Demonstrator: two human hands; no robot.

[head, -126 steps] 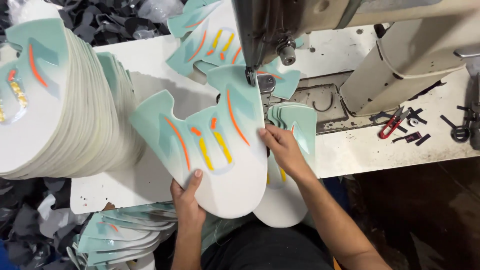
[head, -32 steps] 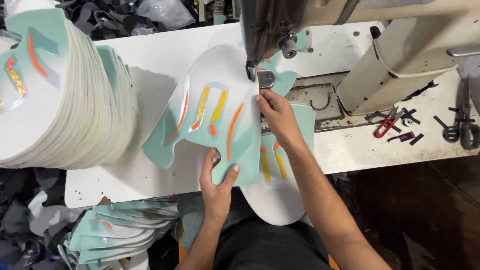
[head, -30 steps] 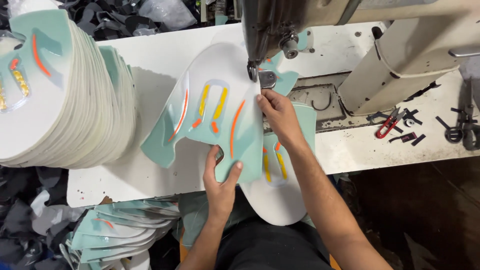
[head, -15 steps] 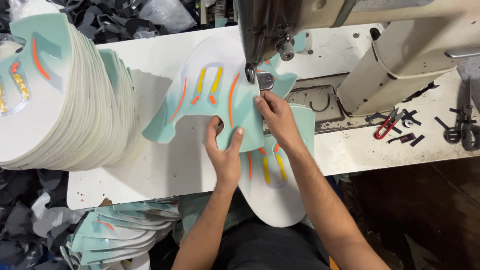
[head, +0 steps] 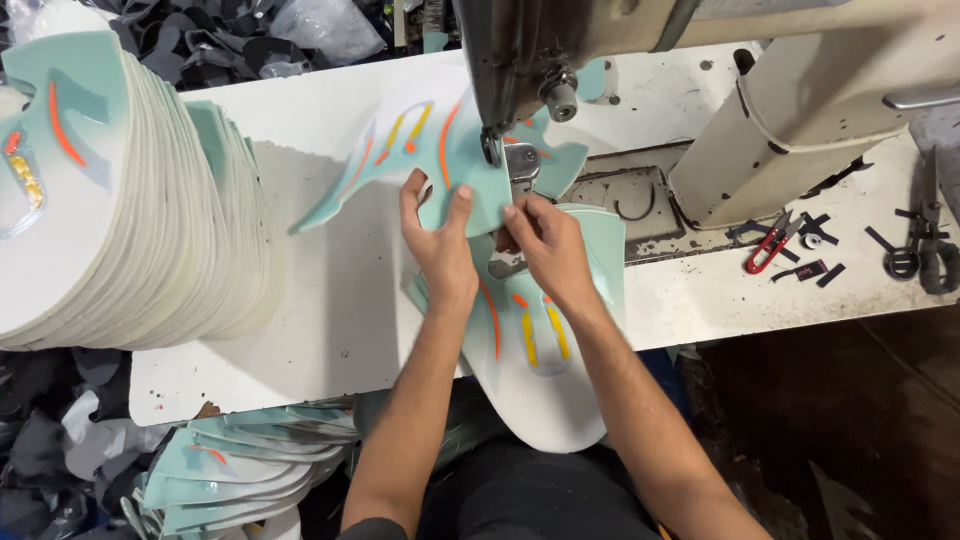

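Observation:
A mint-green and white shoe-upper panel [head: 415, 160] with orange and yellow stripes lies under the sewing machine's presser foot [head: 520, 165]. My left hand [head: 440, 240] pinches its near edge, thumb and fingers on the fabric. My right hand [head: 545, 245] grips the same panel just below the foot. A second, similar panel [head: 540, 380] lies beneath my hands and hangs over the table's front edge.
A tall stack of matching panels [head: 110, 200] stands at the left. More finished panels [head: 230, 470] pile below the table edge. The beige sewing machine body [head: 800, 110] fills the upper right. Red thread snips [head: 770, 245] and black scissors [head: 925, 255] lie at the right.
The panel has been rotated and fed further back under the machine head. Both hands moved up toward the presser foot, my left hand sliding from the panel's lower edge to beside the right.

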